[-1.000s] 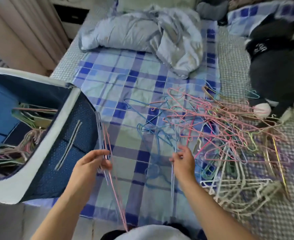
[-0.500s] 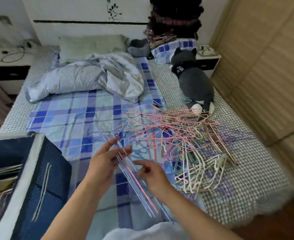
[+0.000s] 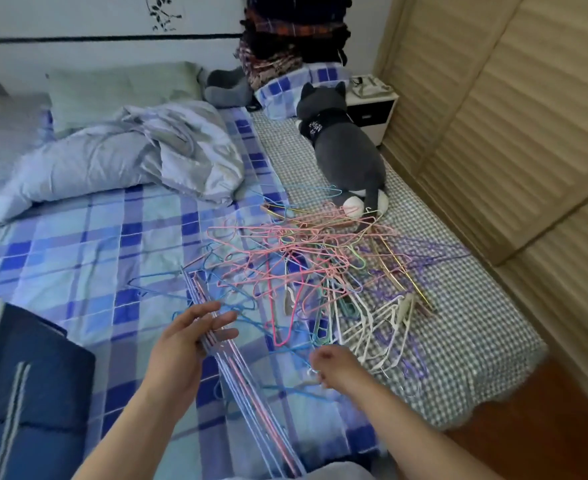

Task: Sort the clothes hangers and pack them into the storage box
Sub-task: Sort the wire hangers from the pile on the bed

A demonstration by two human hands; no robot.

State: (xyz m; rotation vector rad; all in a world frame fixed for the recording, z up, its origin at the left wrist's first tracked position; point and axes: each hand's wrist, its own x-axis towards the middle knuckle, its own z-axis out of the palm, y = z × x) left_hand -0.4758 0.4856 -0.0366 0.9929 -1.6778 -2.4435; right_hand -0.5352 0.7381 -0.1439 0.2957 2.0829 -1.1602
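At the near edge of the bed [image 3: 78, 244], our left hand [image 3: 178, 355] is gripping a flat bundle of wire hangers [image 3: 247, 386]. Our right hand [image 3: 334, 370] is curling over a blue hanger; grip unclear, blurred. Beyond, the tangled hanger pile [image 3: 320, 271] is lying on the bed. The blue storage box [image 3: 26, 393] is sitting at lower left.

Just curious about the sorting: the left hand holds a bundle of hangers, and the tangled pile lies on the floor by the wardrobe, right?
Not quite. The left hand does hold a bundle of hangers, but the pile lies on the bed, as the head view shows.
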